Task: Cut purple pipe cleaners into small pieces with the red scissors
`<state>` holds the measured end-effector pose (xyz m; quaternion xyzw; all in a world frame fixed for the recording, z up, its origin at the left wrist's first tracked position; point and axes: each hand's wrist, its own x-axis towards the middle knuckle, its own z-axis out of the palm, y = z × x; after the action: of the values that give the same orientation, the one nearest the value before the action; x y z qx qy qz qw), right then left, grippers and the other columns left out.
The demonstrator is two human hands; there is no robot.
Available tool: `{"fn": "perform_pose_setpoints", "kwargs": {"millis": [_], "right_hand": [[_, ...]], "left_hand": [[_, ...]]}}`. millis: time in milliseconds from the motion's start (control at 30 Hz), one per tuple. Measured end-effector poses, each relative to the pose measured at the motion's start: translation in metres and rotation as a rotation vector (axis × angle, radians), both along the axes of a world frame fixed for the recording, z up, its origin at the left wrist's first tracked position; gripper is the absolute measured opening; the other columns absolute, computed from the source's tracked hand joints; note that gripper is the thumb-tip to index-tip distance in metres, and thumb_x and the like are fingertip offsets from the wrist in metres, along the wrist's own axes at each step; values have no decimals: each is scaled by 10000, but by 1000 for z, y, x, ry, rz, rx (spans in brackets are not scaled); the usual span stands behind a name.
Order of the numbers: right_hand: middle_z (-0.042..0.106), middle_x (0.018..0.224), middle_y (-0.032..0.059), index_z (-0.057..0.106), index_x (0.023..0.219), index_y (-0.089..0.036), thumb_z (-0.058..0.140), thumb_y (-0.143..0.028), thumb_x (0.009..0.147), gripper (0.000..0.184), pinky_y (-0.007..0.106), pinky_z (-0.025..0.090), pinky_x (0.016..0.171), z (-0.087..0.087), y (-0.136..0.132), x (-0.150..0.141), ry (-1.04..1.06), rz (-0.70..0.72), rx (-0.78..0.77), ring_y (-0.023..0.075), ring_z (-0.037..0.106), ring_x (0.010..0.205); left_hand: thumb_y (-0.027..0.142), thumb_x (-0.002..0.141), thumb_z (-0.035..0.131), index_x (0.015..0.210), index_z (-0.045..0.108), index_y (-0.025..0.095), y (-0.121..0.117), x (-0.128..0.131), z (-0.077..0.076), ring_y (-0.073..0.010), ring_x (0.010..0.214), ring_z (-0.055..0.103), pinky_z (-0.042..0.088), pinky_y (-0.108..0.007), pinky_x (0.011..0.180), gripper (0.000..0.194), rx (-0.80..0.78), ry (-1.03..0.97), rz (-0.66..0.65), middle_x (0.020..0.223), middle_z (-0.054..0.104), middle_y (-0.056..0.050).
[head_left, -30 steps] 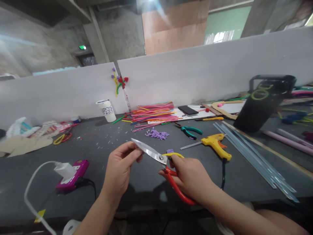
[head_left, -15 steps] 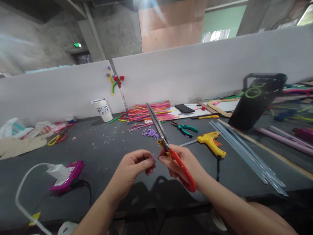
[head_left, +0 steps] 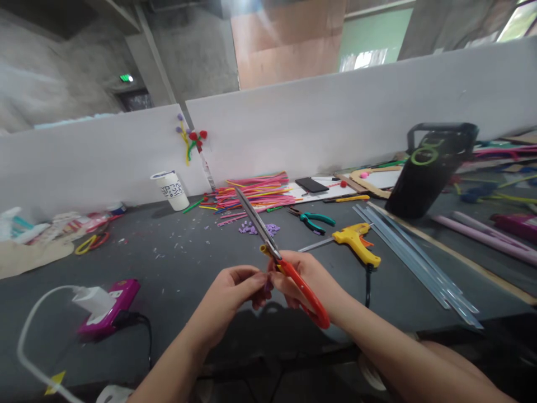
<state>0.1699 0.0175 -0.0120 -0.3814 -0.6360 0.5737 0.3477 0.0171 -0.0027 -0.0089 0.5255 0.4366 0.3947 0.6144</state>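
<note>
Of the small purple piece (head_left: 267, 285) at the fingers (head_left: 254, 282) of the left hand (head_left: 230, 291), we can see only a little. The right hand (head_left: 312, 274) hides part of the scissors (head_left: 305, 292). The bottom edge cuts a white object (head_left: 114, 395). Pale scraps (head_left: 158, 257) on the bench (head_left: 180, 308) are too small for us to name.

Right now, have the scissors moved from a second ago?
Yes. The scissors have swung upward: their tip, then left of the purple pile, now shows above its left end.
</note>
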Motion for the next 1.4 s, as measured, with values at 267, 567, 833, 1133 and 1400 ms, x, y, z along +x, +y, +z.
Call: {"fn": "perform_pose_setpoints", "kwargs": {"millis": [267,567,833,1133,1400], "right_hand": [[368,385,-111,447,637,-185,468,-145,630,46,125,277,295,3,0,-6,6,-99,-13,39,367,298],[427,477,-87,458,630,-180,470,-157,626,26,157,311,344,-1,3,-5,-11,-101,48,41,389,335],[412,480,-79,455,642,-176,467,-152,642,27,151,306,372,-7,1,-8,-101,-110,159,44,371,380],[429,487,-79,441,640,-187,448,-163,638,25,164,323,393,-4,2,-7,-65,-116,134,48,388,366],[413,507,-67,443,604,-171,476,-155,613,37,159,309,407,-10,5,-8,-89,-132,200,51,361,431]], "left_hand": [[163,663,547,629,578,155,1,-12,5,-99,492,424,331,-214,505,47,63,306,-36,533,499,29],[307,722,530,732,628,170,5,-20,6,-146,623,509,375,-231,580,168,337,499,200,660,593,-16],[237,657,585,686,635,152,-1,-2,3,-136,580,510,384,-224,546,103,203,312,133,639,605,-26],[321,757,465,499,520,174,4,-12,1,-111,448,428,334,-219,473,302,341,527,271,444,459,29],[222,682,571,673,611,170,-6,-3,6,-150,622,542,406,-242,602,66,452,562,192,651,601,-16]]}}
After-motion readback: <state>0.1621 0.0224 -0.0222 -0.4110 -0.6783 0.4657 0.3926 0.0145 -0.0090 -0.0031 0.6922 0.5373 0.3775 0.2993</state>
